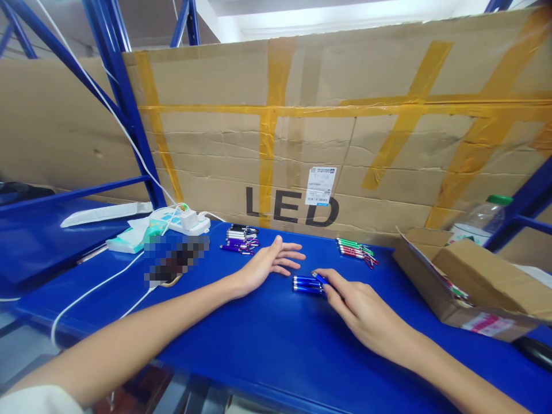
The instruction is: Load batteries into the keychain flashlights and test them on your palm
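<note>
Several blue metallic pens or small torches (305,284) lie side by side on the blue table (259,339), near its middle. My right hand (351,296) pinches another blue one (319,278) between thumb and fingers, just over the right end of that group. To the left, my left hand (269,265) is held with its fingers spread and nothing in it. Behind it lie black, silver and purple ones (239,238) in a row. Green and red ones (354,250) with clips lie at the back, right of centre.
An open cardboard box (452,310) stands at the right, with a plastic bottle (483,221) behind it. At the left are a power strip (185,221), white cables, a tissue pack (127,238) and a blurred-out phone. A large taped cardboard sheet (215,149) rises behind.
</note>
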